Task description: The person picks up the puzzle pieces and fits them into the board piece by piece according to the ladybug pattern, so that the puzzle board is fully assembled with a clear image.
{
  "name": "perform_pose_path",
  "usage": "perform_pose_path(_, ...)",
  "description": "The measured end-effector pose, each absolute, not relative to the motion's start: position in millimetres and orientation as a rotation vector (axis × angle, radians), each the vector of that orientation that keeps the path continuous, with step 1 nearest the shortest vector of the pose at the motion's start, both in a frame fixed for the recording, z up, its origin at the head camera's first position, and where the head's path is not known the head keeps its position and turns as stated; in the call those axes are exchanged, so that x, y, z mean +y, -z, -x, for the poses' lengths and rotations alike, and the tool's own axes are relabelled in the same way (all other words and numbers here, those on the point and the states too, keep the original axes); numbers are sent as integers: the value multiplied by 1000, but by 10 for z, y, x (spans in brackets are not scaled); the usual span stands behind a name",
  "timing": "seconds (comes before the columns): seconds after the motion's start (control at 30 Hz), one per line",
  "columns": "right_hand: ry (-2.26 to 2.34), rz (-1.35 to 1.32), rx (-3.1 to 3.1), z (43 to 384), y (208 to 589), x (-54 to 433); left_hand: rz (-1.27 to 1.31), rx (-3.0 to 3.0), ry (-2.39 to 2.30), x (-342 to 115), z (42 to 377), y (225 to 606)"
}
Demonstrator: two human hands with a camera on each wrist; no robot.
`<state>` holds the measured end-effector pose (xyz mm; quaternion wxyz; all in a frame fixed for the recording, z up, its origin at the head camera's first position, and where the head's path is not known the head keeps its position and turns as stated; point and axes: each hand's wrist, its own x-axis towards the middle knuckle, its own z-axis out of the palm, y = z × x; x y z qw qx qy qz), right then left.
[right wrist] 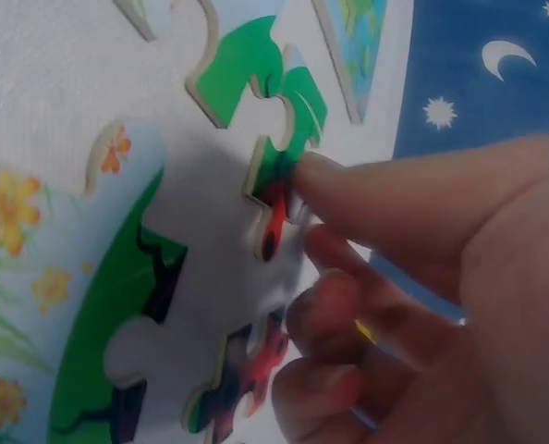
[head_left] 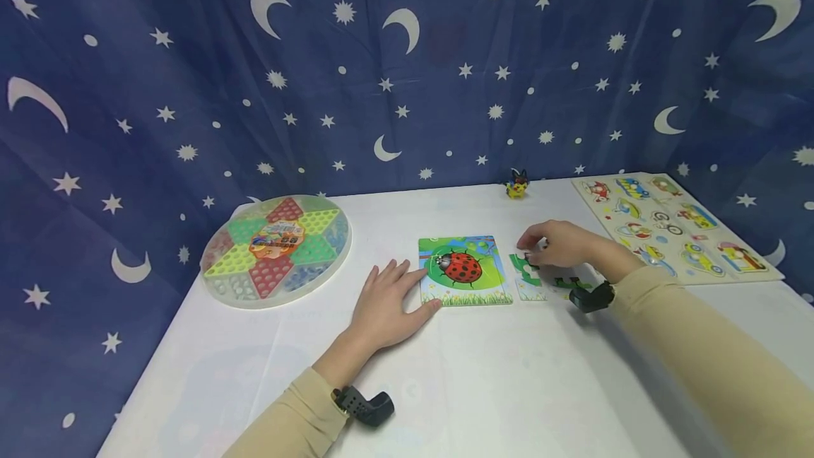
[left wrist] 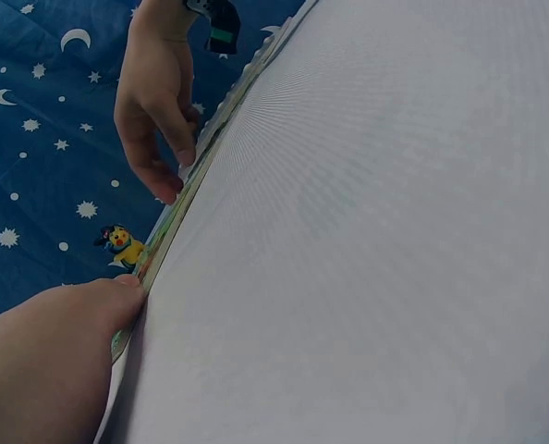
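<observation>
The ladybird puzzle panel [head_left: 467,267] lay on the white worktop [head_left: 445,387], its picture whole, while just to its right several jigsaw pieces [right wrist: 117,287] lay loose, so joining those looked largely undone. The left hand [head_left: 388,309] rested at the panel's left edge, fingers spread; the right hand [head_left: 562,246] seemed to pinch a green-and-red piece [right wrist: 273,208] between thumb and index finger, hiding some neighbours from the head view. A Chinese checkers board [head_left: 276,242] lay to the left, a small yellow figurine [head_left: 516,188] behind, and a vehicle puzzle board [head_left: 666,253] at right; none appeared to obstruct.
</observation>
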<state>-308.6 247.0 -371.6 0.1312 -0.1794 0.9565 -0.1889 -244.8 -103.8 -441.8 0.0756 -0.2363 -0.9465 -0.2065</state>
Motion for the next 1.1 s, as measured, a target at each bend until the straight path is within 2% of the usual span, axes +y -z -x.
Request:
perform_pose_path(0.37,524,567,2718,3068,3644,2459,710,-2835,613,-1043,2447,4400)
perform_pose_path(1.1,543,375,2723,3123,3675,2448,718,-2831,614,-1036,2441,4433)
